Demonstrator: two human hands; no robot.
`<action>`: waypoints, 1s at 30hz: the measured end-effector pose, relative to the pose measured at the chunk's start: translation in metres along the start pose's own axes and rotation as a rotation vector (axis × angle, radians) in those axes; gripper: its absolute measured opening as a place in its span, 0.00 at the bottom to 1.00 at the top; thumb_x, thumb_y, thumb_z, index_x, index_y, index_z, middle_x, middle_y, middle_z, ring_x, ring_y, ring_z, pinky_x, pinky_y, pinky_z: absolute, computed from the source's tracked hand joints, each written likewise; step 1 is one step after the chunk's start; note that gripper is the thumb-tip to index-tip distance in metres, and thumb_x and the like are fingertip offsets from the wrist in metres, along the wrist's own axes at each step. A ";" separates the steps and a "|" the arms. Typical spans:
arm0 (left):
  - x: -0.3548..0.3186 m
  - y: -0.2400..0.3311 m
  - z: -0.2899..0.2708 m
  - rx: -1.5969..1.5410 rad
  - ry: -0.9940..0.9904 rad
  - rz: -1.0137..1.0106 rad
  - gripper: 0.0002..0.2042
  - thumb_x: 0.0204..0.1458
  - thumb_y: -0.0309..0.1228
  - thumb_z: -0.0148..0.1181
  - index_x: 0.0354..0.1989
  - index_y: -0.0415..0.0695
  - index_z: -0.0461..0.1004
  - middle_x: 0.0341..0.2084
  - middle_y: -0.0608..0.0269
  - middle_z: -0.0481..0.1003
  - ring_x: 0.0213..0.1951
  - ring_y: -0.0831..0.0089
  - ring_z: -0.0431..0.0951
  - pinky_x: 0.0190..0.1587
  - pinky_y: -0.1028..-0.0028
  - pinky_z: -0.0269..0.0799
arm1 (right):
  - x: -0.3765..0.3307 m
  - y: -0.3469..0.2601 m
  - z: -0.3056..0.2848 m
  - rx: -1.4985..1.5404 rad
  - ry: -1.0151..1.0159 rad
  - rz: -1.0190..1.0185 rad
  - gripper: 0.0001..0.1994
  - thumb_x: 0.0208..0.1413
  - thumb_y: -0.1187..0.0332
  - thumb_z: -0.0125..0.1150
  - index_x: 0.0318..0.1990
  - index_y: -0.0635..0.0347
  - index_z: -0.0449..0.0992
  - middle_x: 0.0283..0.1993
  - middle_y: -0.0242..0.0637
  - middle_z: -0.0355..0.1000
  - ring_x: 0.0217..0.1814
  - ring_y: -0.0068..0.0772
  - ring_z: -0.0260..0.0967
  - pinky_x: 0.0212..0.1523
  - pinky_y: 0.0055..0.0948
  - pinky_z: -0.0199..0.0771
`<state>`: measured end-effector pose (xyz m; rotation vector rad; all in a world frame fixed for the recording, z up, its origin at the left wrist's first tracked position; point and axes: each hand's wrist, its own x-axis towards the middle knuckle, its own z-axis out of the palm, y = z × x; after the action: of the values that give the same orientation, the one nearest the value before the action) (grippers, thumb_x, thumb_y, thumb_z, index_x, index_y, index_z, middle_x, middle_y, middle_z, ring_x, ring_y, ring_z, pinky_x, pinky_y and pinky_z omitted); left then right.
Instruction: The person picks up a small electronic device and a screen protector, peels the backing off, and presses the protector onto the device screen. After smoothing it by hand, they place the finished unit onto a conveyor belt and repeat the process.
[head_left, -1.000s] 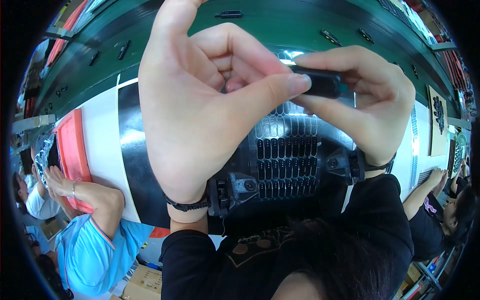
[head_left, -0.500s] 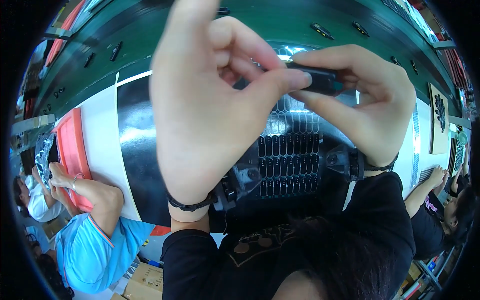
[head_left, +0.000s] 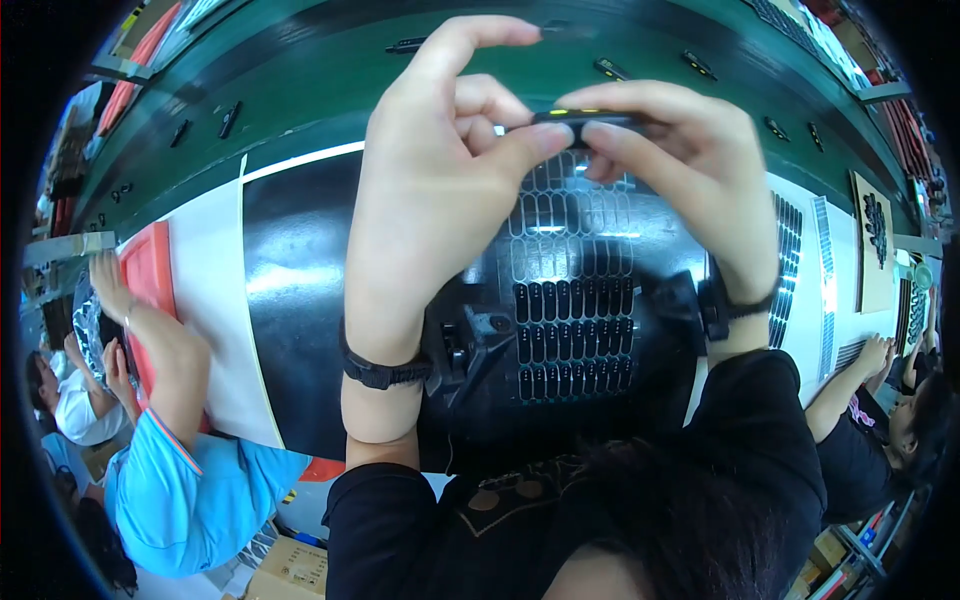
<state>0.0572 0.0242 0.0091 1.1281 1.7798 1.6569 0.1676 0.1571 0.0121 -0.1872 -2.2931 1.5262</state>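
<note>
Both my hands are raised over the far edge of the work mat, gripping one slim black device (head_left: 578, 114) with yellow marks along its upper edge. My left hand (head_left: 425, 185) pinches its left end between thumb and bent fingers, while the index finger stretches away. Around the right part, my right hand (head_left: 705, 165) closes with thumb and fingers. My fingers hide much of the device. Below them on the black mat (head_left: 300, 270) lies a sheet of oval stickers (head_left: 576, 338); the near rows hold black ovals, and the far rows show only outlines.
A green conveyor belt (head_left: 320, 85) runs across the far side, carrying several scattered black devices (head_left: 699, 65). At left, a co-worker in blue (head_left: 190, 500) sits by a red tray (head_left: 150, 260). At right lie more sticker sheets (head_left: 786, 260) and a board (head_left: 860, 250) with black parts.
Both hands have shifted slightly and look smaller. The device has turned so its yellow marks show. My left index finger has swung right. The left co-worker's hand has moved up.
</note>
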 end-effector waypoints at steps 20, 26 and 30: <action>0.001 0.003 -0.004 0.582 0.269 0.078 0.07 0.35 0.30 0.61 0.19 0.39 0.71 0.15 0.63 0.68 0.18 0.74 0.65 0.22 0.78 0.60 | 0.116 0.174 -0.043 -0.994 -0.242 0.282 0.20 0.44 0.58 0.57 0.39 0.64 0.66 0.31 0.39 0.66 0.35 0.33 0.63 0.36 0.27 0.63; -0.004 0.005 -0.010 0.577 0.267 0.108 0.06 0.38 0.27 0.61 0.18 0.39 0.70 0.14 0.75 0.65 0.18 0.88 0.56 0.20 0.87 0.49 | 0.095 0.141 -0.038 -0.576 0.047 0.055 0.14 0.50 0.61 0.49 0.36 0.64 0.65 0.27 0.36 0.65 0.27 0.26 0.61 0.31 0.24 0.62; -0.007 0.010 -0.007 0.371 0.282 0.146 0.05 0.39 0.24 0.60 0.18 0.39 0.69 0.15 0.75 0.65 0.19 0.88 0.59 0.22 0.88 0.52 | 0.053 0.069 -0.011 -0.463 0.161 0.053 0.11 0.50 0.64 0.50 0.36 0.62 0.66 0.25 0.34 0.63 0.26 0.24 0.59 0.30 0.21 0.60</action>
<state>0.0586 0.0142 0.0189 1.2529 2.3061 1.6793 0.1168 0.2111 -0.0348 -0.4779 -2.4864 0.9382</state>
